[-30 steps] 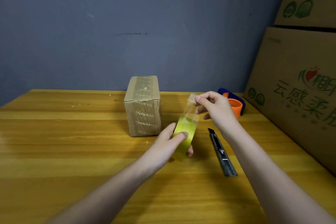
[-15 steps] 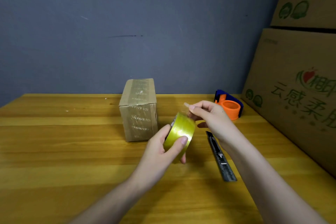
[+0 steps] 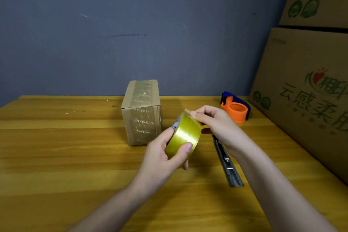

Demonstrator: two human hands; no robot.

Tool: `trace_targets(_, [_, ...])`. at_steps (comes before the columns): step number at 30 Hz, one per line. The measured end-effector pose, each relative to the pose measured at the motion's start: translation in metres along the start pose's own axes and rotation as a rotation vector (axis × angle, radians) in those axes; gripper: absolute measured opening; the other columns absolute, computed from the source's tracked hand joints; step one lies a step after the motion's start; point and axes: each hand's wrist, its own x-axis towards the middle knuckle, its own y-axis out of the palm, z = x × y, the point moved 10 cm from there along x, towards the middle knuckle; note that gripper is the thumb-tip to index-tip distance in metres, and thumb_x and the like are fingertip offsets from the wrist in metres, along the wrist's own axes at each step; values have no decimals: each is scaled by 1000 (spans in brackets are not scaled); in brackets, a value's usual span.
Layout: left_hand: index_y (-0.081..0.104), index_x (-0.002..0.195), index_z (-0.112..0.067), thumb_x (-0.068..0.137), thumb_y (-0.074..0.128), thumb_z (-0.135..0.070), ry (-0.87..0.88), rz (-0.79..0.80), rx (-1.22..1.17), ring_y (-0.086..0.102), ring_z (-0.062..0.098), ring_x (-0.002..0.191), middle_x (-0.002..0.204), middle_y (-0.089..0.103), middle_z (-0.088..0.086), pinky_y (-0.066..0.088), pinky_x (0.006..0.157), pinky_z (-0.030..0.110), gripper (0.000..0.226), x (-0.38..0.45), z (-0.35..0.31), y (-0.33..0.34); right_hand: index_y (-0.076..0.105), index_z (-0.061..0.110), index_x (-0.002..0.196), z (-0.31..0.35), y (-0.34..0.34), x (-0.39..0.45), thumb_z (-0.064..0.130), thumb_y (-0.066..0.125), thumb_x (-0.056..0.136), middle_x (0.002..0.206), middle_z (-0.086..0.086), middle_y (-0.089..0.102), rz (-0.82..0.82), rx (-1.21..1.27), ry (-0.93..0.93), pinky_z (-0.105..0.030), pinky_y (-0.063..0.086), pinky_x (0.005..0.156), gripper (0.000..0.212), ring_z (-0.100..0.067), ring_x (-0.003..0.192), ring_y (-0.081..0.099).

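Note:
A yellowish roll of clear packing tape (image 3: 185, 134) is held above the wooden table (image 3: 56, 156). My left hand (image 3: 162, 158) grips the roll from below, thumb across its outer face. My right hand (image 3: 214, 124) pinches the tape's loose end at the top of the roll. A small cardboard box (image 3: 142, 112), sealed with printed tape, stands upright just behind and to the left of the roll. A utility knife (image 3: 227, 164) lies on the table under my right wrist, partly hidden by it.
An orange and blue tape dispenser (image 3: 236, 110) sits at the back right of the table. Large printed cartons (image 3: 308, 90) are stacked along the right edge. A grey wall (image 3: 131, 24) closes the back.
The strip pulled out a second ago has gone back onto the roll. My right hand came down to the roll's top, and the roll rose slightly in my left hand.

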Motion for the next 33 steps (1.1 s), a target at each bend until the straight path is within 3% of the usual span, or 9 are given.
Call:
trace_targets(3, [63,79,-38,79,65,-27,33,-6,17,60,8,51,63,65,-3,49,51,20,11,0,-6,-1,58,18,79,-17,7,-3,28,65,88,76,4,64,66,184,138,-36,47,81,15,-14,80,59])
trace_targets(8, [62,73,-29,74,62,-30,59,-8,-7,55,9,44,53,61,3,46,48,20,1,-1,-7,-2,61,16,106,-44,35,-17,30,57,88,104,-6,58,207,553,416,-37,35,86,23,-23,101,50])
trace_targets(14, [56,76,-5,76,63,-33,20,-14,-52,53,13,41,47,55,3,45,47,23,29,0,0,-5,59,21,95,-67,31,-16,13,40,96,80,0,61,51,525,475,-26,32,61,20,-12,68,54])
trace_targets(19, [56,70,-18,78,63,-37,-54,20,46,53,14,42,47,55,1,45,50,23,22,5,9,-3,62,20,117,-12,-32,-20,27,36,102,112,8,66,-380,102,-154,-24,44,83,30,-8,101,61])
trace_targets(21, [57,68,-25,77,63,-38,-77,-8,125,54,14,43,47,56,-2,45,51,23,18,7,15,-5,54,27,131,11,-8,-32,45,35,96,130,13,58,-233,-48,-287,-19,40,101,43,1,120,52])
trace_targets(23, [59,69,-31,75,61,-41,-74,-51,220,58,14,43,48,58,-2,49,52,26,11,11,17,-7,43,35,140,5,28,-38,62,29,92,143,18,45,-29,-187,-196,-23,33,110,57,2,131,40])
trace_targets(25, [60,72,-33,71,57,-44,-69,-56,322,62,15,46,49,61,-1,54,56,34,11,12,19,-7,40,37,142,-5,34,-39,63,28,89,144,17,44,-31,-264,-115,-27,31,111,60,-3,133,39])
trace_targets(30, [56,71,-30,68,55,-53,-43,42,503,60,6,42,43,62,-3,52,58,28,23,7,18,2,68,29,107,-29,31,-20,55,36,96,116,4,69,-21,-58,98,-38,44,105,42,-16,111,61])
trace_targets(33, [59,70,-32,70,60,-47,-74,127,385,57,9,39,42,59,-3,46,54,23,15,10,20,8,70,13,112,-36,35,-16,49,39,97,110,-4,73,74,114,200,-29,49,97,50,-19,103,68])
